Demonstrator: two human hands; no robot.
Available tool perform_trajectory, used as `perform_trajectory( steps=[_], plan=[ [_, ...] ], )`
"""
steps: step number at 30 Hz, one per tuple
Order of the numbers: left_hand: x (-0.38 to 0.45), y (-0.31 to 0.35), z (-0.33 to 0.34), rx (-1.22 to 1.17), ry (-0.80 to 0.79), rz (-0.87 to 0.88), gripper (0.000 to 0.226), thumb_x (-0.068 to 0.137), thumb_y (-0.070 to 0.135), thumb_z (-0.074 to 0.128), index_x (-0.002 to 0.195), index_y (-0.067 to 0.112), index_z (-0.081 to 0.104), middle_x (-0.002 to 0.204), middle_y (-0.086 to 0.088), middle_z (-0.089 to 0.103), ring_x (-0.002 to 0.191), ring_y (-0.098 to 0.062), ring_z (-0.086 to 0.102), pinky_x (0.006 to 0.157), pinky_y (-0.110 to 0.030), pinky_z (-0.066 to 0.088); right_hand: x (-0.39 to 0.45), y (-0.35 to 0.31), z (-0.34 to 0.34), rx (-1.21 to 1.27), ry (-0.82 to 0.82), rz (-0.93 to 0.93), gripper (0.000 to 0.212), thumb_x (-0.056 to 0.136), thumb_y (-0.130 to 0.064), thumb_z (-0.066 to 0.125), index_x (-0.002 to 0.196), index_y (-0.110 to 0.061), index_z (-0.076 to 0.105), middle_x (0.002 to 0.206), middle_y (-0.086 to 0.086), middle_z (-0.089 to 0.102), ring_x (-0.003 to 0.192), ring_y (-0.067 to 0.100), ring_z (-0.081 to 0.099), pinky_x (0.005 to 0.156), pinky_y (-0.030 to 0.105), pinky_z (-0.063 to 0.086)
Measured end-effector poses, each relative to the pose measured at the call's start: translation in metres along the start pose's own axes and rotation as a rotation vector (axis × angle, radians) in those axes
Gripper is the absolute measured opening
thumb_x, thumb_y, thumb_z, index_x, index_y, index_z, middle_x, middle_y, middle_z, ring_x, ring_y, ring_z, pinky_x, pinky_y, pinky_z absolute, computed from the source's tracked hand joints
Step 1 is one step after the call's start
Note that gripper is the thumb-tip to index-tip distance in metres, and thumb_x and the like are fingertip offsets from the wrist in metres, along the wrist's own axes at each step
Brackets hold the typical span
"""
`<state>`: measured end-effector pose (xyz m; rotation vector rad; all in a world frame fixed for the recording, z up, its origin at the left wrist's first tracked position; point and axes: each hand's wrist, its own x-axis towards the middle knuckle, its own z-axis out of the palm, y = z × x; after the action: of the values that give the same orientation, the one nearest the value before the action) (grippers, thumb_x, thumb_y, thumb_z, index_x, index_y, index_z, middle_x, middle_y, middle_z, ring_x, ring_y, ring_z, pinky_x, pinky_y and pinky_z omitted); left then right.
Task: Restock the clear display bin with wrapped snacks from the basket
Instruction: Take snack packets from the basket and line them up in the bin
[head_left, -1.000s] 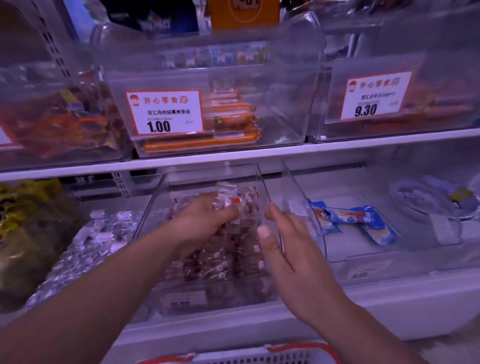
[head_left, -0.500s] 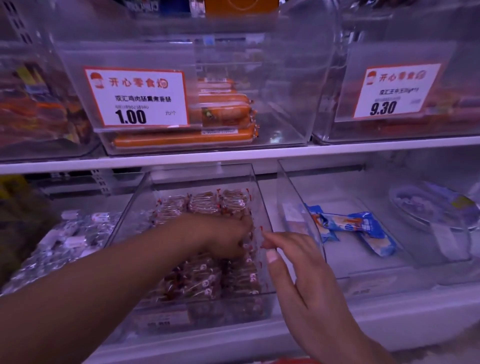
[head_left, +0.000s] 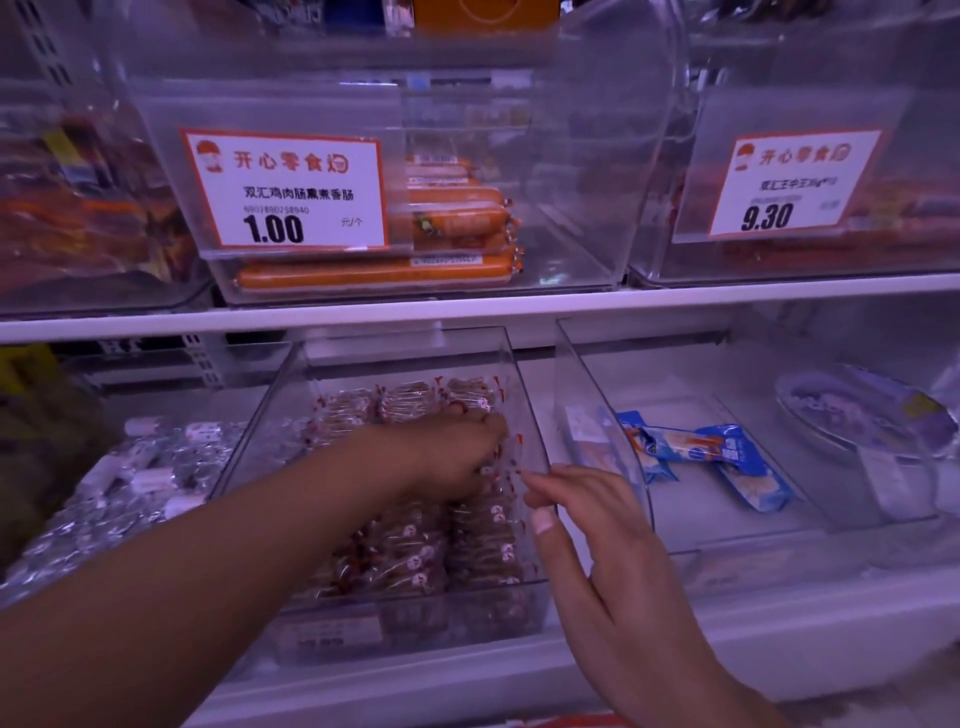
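Right hand nearest, fingers straight, tips at right wall of clear plastic display bin, holding nothing. Left hand now down inside, knuckles up on the brown clear-wrapped snacks with red twist ends; a second ago it held one aloft. Grip hidden: cannot tell. Piece likely delivered. Bin nearly full. Basket not visible.

Price tags — "1.00", "9.30"
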<state>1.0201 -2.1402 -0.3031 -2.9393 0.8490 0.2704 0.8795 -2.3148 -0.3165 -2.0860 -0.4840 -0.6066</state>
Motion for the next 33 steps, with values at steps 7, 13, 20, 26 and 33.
perform_trajectory(
  steps=[7,13,20,26,33],
  plan=[
    [0.005,-0.001,0.017,0.033,0.092,-0.064,0.082,0.09,0.044,0.063,0.154,0.016,0.019,0.157,-0.01,0.028,0.14,-0.032,0.033,0.116,-0.043,0.023,0.0,0.002,0.002,-0.016,0.022,-0.03,0.031,0.097,-0.034,0.044,0.115,-0.022,0.067,0.114,-0.022,0.058,0.122,0.005,0.05,0.1,0.008,0.033],
    [-0.012,-0.001,0.029,0.049,0.161,-0.103,0.083,0.081,0.059,0.063,0.147,0.023,0.029,0.147,-0.005,0.037,0.129,-0.029,0.043,0.105,-0.043,0.038,-0.003,0.001,0.002,-0.046,0.006,-0.037,0.034,0.096,-0.035,0.044,0.117,-0.021,0.067,0.11,-0.035,0.049,0.125,0.003,0.046,0.1,0.007,0.031],
    [-0.012,-0.005,0.02,-0.035,0.184,-0.033,0.068,0.068,0.057,0.072,0.127,0.028,0.053,0.124,0.004,0.056,0.114,-0.02,0.055,0.097,-0.033,0.042,-0.002,0.002,0.005,-0.062,0.022,-0.059,0.032,0.095,-0.032,0.046,0.114,-0.019,0.068,0.108,-0.024,0.059,0.125,0.007,0.047,0.102,0.014,0.035],
    [-0.012,0.003,0.016,0.081,0.105,-0.073,0.055,0.075,0.06,0.065,0.115,0.025,0.05,0.116,-0.003,0.066,0.108,-0.027,0.062,0.089,-0.036,0.046,-0.002,0.003,0.007,-0.062,0.027,-0.062,0.032,0.095,-0.031,0.047,0.113,-0.018,0.069,0.107,-0.016,0.064,0.125,0.01,0.047,0.101,0.018,0.038],
    [-0.015,0.0,0.021,0.225,0.178,-0.141,0.085,0.076,0.068,0.059,0.143,0.022,0.034,0.152,-0.004,0.04,0.13,-0.029,0.044,0.107,-0.045,0.031,-0.003,0.004,0.008,-0.068,0.021,-0.073,0.031,0.095,-0.03,0.047,0.114,-0.019,0.069,0.106,-0.014,0.065,0.126,0.011,0.046,0.101,0.024,0.041]
  ],
)
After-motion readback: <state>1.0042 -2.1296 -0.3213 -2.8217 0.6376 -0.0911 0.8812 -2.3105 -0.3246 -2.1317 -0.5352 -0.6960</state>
